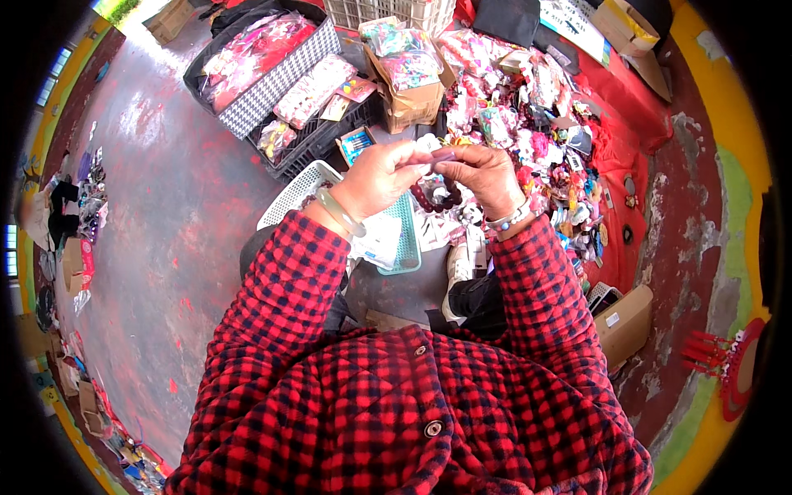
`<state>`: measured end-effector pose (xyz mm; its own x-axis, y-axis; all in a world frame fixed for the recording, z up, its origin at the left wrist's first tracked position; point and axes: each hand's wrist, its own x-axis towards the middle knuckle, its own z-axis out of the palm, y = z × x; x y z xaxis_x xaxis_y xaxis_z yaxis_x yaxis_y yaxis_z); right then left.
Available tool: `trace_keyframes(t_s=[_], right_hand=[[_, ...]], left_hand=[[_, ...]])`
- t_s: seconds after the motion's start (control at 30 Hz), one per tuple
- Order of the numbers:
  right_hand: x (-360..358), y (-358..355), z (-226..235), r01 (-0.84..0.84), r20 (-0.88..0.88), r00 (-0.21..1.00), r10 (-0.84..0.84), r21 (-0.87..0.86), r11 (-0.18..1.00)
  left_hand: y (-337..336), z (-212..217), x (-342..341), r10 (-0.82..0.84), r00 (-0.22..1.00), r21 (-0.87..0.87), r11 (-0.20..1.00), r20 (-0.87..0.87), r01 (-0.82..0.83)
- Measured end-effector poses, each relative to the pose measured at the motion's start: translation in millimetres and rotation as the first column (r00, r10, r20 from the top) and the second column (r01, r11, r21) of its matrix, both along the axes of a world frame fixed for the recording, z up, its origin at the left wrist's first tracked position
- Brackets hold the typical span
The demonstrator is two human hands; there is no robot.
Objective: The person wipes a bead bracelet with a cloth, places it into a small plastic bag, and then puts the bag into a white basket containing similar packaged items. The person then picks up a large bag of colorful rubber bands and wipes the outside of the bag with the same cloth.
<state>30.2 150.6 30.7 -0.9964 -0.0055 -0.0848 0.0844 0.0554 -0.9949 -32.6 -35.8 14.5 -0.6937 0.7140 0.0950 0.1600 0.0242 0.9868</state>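
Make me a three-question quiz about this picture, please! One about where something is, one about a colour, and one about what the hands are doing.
1. Where is the teal basket?
A. under the hands
B. on the cardboard box
C. on the red cloth

2. What colour is the jacket?
A. blue and white stripes
B. red and black checks
C. plain green

3. What are the left hand and right hand doing?
A. resting flat on the floor
B. held far apart
C. pinching a small pale thing together

Answers: 1 A, the basket lies just below the raised hands. 2 B, the sleeves and front show red and black checks. 3 C, the fingertips of both hands meet on the thing.
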Motion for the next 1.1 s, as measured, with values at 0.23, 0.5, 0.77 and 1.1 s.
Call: trace_keyframes(t_s=[0.23,0.5,0.77,1.1], right_hand=[[2.6,-1.2,3.3,0.035,-0.088,0.995,-0.052,-0.183,0.982],[6.2,-5.6,10.2,0.007,-0.065,0.998,-0.012,-0.084,0.996],[6.5,-7.3,3.5,0.026,-0.082,0.996,-0.03,-0.049,0.998],[4.1,-14.4,-0.9,0.083,-0.046,0.996,-0.078,0.116,0.99]], left_hand=[[1.1,7.7,-0.8,0.051,0.973,0.136,0.987,0.226,-0.083],[-0.3,18.6,6.7,0.027,0.972,0.1,0.994,0.235,-0.052],[1.7,13.9,10.0,0.064,0.993,0.102,0.992,0.101,-0.074],[3.9,7.5,6.1,0.158,0.96,0.051,0.983,0.232,-0.174]])
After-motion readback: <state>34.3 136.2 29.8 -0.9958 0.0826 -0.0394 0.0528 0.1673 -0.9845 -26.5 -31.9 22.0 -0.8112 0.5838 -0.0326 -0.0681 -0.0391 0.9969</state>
